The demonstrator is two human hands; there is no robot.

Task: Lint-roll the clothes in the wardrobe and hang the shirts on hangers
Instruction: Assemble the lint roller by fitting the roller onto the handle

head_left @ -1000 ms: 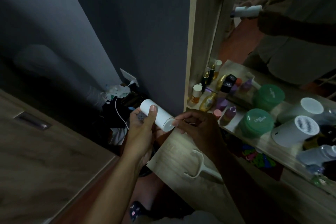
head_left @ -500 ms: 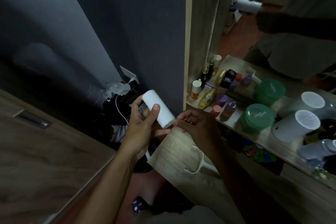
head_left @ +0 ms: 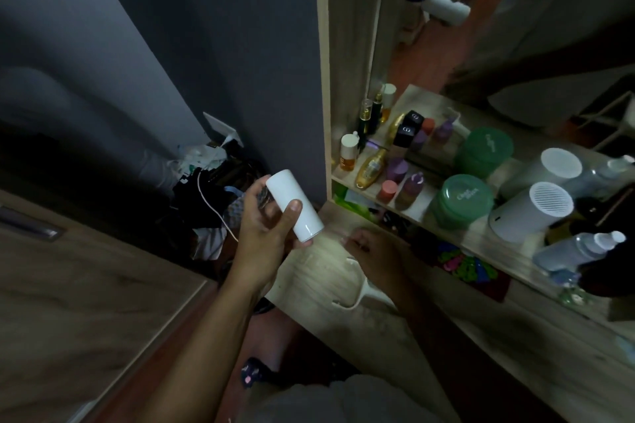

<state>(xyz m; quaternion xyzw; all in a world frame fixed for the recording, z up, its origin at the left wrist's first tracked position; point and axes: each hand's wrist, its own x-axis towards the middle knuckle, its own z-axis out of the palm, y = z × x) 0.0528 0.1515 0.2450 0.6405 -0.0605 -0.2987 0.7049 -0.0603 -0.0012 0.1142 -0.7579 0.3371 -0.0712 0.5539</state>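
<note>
My left hand (head_left: 264,237) is shut on a white lint roll cylinder (head_left: 295,209), holding it tilted above the near-left corner of a wooden tabletop (head_left: 309,271). My right hand (head_left: 376,254) hovers low over that tabletop, just right of the roll and apart from it, with loose, blurred fingers and nothing seen in them. A white lint-roller handle (head_left: 355,299) lies flat on the wood, partly hidden under my right wrist. No shirts or hangers are in view.
A shelf (head_left: 446,233) beside a mirror (head_left: 515,27) carries small bottles (head_left: 369,165), green jars (head_left: 460,199), a white round device (head_left: 529,213) and a spray bottle (head_left: 577,251). Dark clutter with a cable (head_left: 209,189) fills the floor corner. A wooden cabinet (head_left: 68,302) stands at left.
My right hand has let go of the roll's end and dropped toward the tabletop over the handle. My left hand has lifted the roll slightly and tilted it more upright.
</note>
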